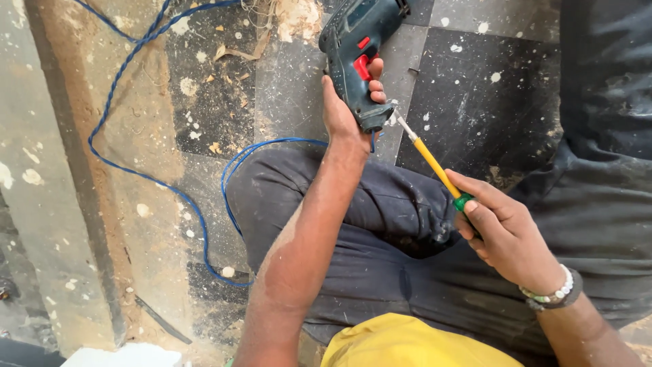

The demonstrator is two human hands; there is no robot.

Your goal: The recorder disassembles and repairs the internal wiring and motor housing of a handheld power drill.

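Observation:
My left hand (345, 112) grips a dark teal power drill (356, 41) by its handle, fingers beside the red trigger. The drill's body points up and away over the floor. My right hand (506, 231) holds a screwdriver (435, 163) with a yellow shaft sleeve and green handle. Its metal tip rests against the base of the drill's handle, where the cord comes out. Both hands hover above my knee in dark trousers (380, 224).
A blue twisted cable (136, 170) loops across the dusty dark tiled floor (217, 88) at left and runs under my leg. Sawdust and plaster chips are scattered about. A pale concrete strip (41, 170) runs along the left edge.

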